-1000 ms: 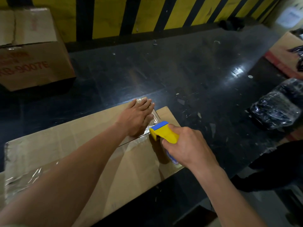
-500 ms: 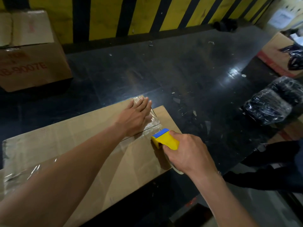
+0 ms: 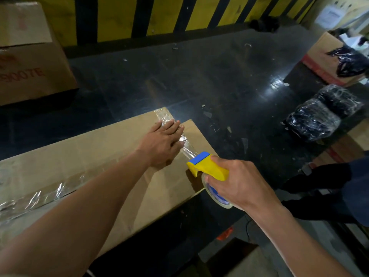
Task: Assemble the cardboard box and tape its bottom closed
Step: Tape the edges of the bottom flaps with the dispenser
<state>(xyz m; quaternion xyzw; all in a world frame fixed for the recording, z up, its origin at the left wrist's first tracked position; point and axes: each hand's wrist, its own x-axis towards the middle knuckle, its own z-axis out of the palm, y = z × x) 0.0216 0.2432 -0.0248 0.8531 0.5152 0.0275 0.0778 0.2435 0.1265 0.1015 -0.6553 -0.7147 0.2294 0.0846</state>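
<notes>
A brown cardboard box (image 3: 83,156) lies with its flaps folded flat on a dark table. Clear tape (image 3: 36,198) runs along the seam between the flaps. My left hand (image 3: 161,142) lies flat, fingers together, pressing the tape near the far right end of the seam. My right hand (image 3: 239,184) grips a yellow and blue tape dispenser (image 3: 207,166) with its clear roll beneath, just off the box's right edge. A strip of tape stretches from the dispenser's blue edge to under my left fingers.
A second cardboard box with red print (image 3: 30,56) stands at the far left. A black plastic-wrapped bundle (image 3: 319,114) sits at right, with another box (image 3: 327,56) behind it. A yellow and black striped wall (image 3: 159,15) backs the dark glossy table (image 3: 199,80).
My right hand has pulled the dispenser back toward me and past the box's right edge, stretching the tape. My left hand has slid slightly back along the seam.
</notes>
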